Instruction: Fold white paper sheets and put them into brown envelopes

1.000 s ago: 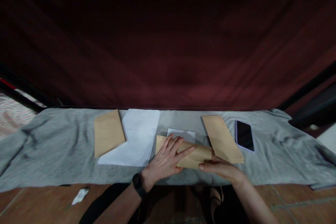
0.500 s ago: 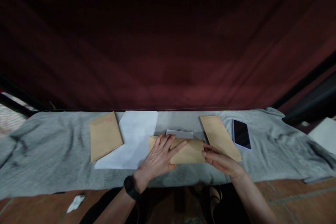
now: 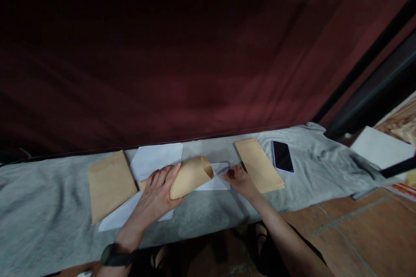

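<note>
My left hand grips a brown envelope and holds it lifted off the grey cloth, its mouth bowed open toward the right. A folded white paper lies on the cloth just right of that mouth. On the paper's right edge, the fingers of my right hand are pinched together. A black watch sits on my left wrist.
A grey cloth covers the table. On it lie a brown envelope at left, a white sheet behind my left hand, another brown envelope at right and a dark phone. A dark red curtain hangs behind.
My left hand has lifted the middle envelope off the folded paper and its mouth has opened. My right hand moved from the envelope's end to the paper. The view swung to the right.
</note>
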Demonstrator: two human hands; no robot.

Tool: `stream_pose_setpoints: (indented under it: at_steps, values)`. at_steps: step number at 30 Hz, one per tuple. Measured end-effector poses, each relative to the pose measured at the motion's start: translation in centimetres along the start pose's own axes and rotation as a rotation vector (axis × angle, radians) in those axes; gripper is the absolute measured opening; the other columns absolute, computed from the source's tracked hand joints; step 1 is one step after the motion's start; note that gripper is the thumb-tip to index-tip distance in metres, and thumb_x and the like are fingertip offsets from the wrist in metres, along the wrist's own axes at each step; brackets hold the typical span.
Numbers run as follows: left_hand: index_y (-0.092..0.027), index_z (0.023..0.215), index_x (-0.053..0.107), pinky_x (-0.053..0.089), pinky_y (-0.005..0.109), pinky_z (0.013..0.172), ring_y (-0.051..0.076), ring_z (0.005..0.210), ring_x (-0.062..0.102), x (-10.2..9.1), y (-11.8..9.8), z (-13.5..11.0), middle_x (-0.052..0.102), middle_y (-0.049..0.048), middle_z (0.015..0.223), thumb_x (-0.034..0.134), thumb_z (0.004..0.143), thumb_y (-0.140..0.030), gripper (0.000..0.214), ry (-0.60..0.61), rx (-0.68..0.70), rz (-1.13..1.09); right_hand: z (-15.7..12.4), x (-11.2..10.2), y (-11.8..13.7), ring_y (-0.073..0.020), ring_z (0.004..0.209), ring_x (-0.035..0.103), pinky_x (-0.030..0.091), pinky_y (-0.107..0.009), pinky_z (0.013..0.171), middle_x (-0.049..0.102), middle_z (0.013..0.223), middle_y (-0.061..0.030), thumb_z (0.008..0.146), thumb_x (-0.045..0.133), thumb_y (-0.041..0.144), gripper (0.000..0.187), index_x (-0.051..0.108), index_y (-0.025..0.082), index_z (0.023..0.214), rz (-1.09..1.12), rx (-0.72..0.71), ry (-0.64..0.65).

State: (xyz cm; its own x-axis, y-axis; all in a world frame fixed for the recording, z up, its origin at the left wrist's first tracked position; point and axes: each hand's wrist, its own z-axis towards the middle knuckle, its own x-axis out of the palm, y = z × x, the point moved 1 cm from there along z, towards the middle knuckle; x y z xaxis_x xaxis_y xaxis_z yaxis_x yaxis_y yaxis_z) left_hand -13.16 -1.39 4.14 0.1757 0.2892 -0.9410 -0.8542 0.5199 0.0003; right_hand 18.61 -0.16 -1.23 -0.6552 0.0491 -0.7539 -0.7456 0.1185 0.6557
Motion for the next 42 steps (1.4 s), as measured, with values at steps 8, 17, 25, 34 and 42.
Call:
stream_pose_setpoints:
  at_steps: [8,17,25,34,42]
  values:
    - [-0.020,0.159,0.015,0.026,0.059,0.116,0.037,0.133,0.047,0.6,1.1,-0.7,0.051,0.0180,0.140,0.071,0.077,-0.042,0.102,0.010,0.003,0.017,-0.6,2.2,2.1,-0.0328,0.100,0.068,0.052,-0.037,0.082,0.069,0.107,-0.0201,0.085,0.072,0.040,0.036,0.062,0.014,0.107,-0.279,0.093,-0.012]
    - [-0.022,0.160,0.010,0.025,0.062,0.116,0.037,0.131,0.049,1.3,1.8,-1.2,0.052,0.0171,0.141,0.070,0.075,-0.036,0.105,0.038,-0.072,-0.035,1.7,0.6,-0.7,-0.0217,0.069,0.058,0.047,-0.035,0.070,0.056,0.065,0.0003,0.076,0.061,0.032,0.015,0.049,0.026,0.070,0.342,-0.071,-0.164]
    - [-0.023,0.160,0.006,0.024,0.063,0.116,0.037,0.131,0.049,1.7,1.7,-0.9,0.051,0.0161,0.141,0.070,0.072,-0.037,0.110,0.069,-0.140,-0.060,1.7,-3.3,-0.2,-0.0264,0.102,0.063,0.050,-0.041,0.091,0.072,0.108,-0.0079,0.078,0.068,0.050,0.045,0.065,0.020,0.113,0.966,-0.113,-0.235]
    - [-0.018,0.159,0.010,0.019,0.065,0.116,0.040,0.135,0.045,1.7,1.1,-0.2,0.049,0.0208,0.142,0.071,0.074,-0.039,0.107,-0.010,-0.100,0.006,0.5,-2.8,0.5,-0.0240,0.084,0.065,0.051,-0.036,0.079,0.073,0.085,-0.0048,0.085,0.062,0.053,0.035,0.072,0.020,0.091,0.691,-0.196,-0.127]
    - [-0.017,0.158,0.016,0.014,0.064,0.118,0.041,0.139,0.041,2.0,1.1,0.0,0.048,0.0224,0.144,0.068,0.078,-0.040,0.098,-0.073,-0.045,0.054,0.8,-3.6,0.1,-0.0178,0.062,0.055,0.041,-0.028,0.058,0.061,0.063,0.0003,0.086,0.056,0.049,0.032,0.060,0.022,0.069,0.511,-0.247,-0.107]
